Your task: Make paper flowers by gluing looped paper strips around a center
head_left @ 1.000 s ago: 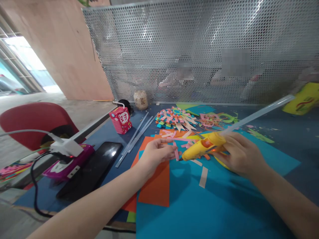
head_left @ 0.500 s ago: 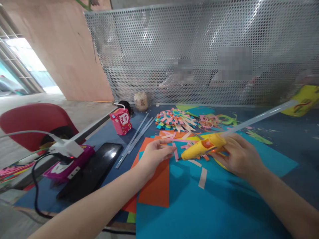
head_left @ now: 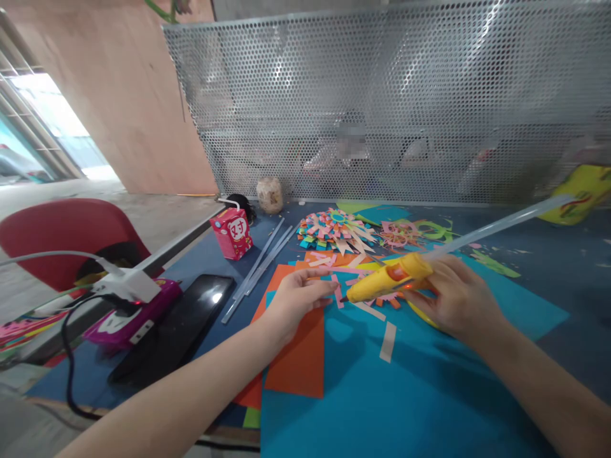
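In my right hand (head_left: 458,296) is a yellow glue gun (head_left: 386,280), with a long clear glue stick (head_left: 501,224) jutting from its back end. The gun's dark nozzle points left, at a small pink paper strip (head_left: 337,291). My left hand (head_left: 300,296) pinches this strip between thumb and fingers, above the blue paper sheet (head_left: 344,401). Under the left wrist lies orange paper (head_left: 298,366). A pale strip (head_left: 388,341) rests on the blue sheet. Pink and orange cut pieces (head_left: 389,301) are partly hidden behind the gun.
Behind the hands sits a fringed paper flower (head_left: 337,229) beside curly paper scraps (head_left: 405,233). To the left are spare glue sticks (head_left: 262,264), a red drink box (head_left: 232,233), a black phone (head_left: 191,324) and a purple power strip (head_left: 138,315). A perforated metal panel (head_left: 305,95) stands behind.
The glue gun's nozzle has lifted slightly from the lower end of the pink strip. My left hand stays almost still.
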{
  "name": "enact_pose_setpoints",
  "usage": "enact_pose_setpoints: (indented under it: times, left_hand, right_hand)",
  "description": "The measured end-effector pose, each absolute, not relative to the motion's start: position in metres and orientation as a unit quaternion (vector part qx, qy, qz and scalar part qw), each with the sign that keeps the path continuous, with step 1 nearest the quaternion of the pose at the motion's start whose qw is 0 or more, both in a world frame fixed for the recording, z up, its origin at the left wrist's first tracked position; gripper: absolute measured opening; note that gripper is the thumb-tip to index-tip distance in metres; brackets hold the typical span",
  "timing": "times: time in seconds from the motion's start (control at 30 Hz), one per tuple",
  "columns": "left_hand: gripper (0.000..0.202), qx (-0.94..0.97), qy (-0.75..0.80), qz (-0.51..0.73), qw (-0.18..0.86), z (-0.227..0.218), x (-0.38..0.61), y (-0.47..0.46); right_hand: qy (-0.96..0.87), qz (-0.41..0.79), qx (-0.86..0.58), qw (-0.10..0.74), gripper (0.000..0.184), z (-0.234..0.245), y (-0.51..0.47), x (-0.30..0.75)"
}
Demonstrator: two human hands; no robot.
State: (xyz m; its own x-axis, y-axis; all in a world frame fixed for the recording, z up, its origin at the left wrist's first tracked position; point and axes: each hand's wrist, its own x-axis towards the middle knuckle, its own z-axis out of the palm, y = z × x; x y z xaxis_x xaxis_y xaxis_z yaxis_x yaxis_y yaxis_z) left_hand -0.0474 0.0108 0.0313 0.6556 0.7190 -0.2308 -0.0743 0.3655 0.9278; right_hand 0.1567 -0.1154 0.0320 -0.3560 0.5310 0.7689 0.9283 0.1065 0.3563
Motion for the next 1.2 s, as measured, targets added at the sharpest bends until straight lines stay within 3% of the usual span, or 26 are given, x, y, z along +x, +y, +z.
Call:
enact_pose_setpoints:
  times: [0.3,0.43,0.6,0.73,0.93,1.07,1.2]
  left_hand:
    - [0.033,0.477,0.321,0.286,0.767,0.032,-0.048,0.013]
    - [0.031,0.482,0.316,0.301,0.759,0.033,-0.049,0.014]
    - [0.032,0.498,0.305,0.29,0.759,0.035,-0.05,0.014]
    - [0.036,0.521,0.298,0.282,0.748,0.035,-0.05,0.013]
    - [0.037,0.567,0.285,0.287,0.717,0.037,-0.047,0.011]
    - [0.037,0.61,0.264,0.312,0.678,0.042,-0.045,0.007]
    - [0.042,0.703,0.238,0.277,0.61,0.05,-0.04,-0.005]
  right_hand:
    - [-0.701,-0.475,-0.509,0.154,0.013,0.034,-0.115,0.161]
    - [-0.627,-0.471,-0.603,0.143,0.023,0.034,-0.113,0.177]
    - [-0.398,-0.252,-0.868,0.155,0.04,0.036,-0.117,0.204]
    - [-0.23,-0.054,-0.954,0.187,0.047,0.035,-0.127,0.23]
    - [-0.143,-0.039,-0.965,0.215,0.047,0.027,-0.134,0.253]
    - [-0.207,-0.11,-0.939,0.253,0.044,0.038,-0.131,0.234]
    - [-0.462,-0.076,-0.826,0.314,0.027,0.054,-0.121,0.189]
